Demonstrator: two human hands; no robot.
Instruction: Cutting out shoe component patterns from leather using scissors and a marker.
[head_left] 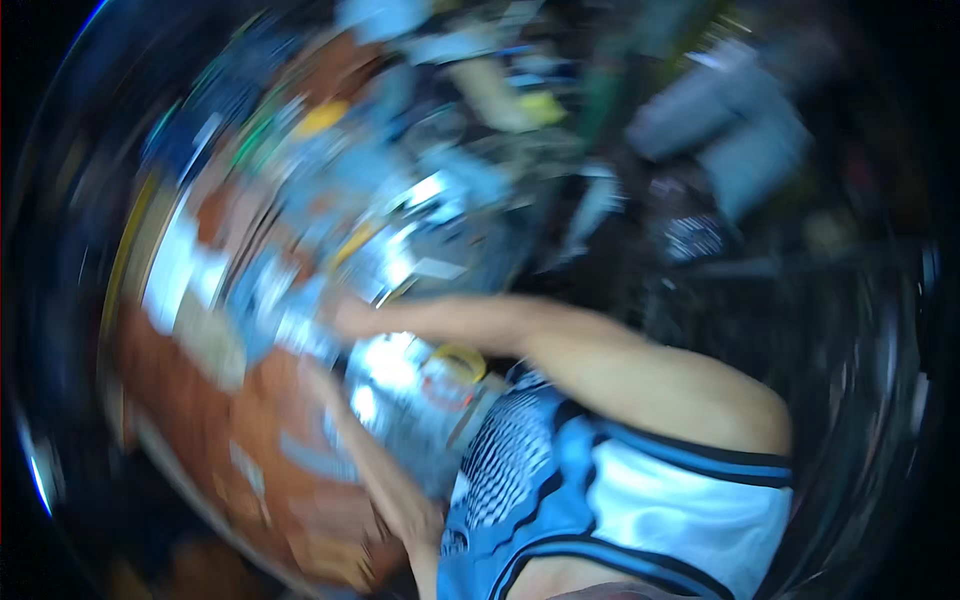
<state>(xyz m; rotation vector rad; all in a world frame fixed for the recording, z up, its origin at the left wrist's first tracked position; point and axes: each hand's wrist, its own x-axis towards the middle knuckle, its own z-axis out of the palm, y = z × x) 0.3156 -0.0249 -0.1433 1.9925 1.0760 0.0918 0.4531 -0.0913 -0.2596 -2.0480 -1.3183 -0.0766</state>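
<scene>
Motion blur smears the whole head view. Stretched out toward the left, my right arm ends in my right hand (346, 312). My left hand (308, 378) is a little nearer, with its forearm rising from the lower edge. Both hands are at a pale bluish-white shiny thing (305, 328), whose kind I cannot make out. It cannot be seen whether the fingers grip it. Close to my body, a yellow ring-shaped thing (458, 364) lies on a bright, shiny pale surface (395, 395).
A reddish-brown surface (190, 410) spreads on the left, with a beige blurred thing (212, 345) at its far side. Beyond my hands is a clutter of blue, white and yellow items. Grey box-like shapes (745, 125) stand at the far right.
</scene>
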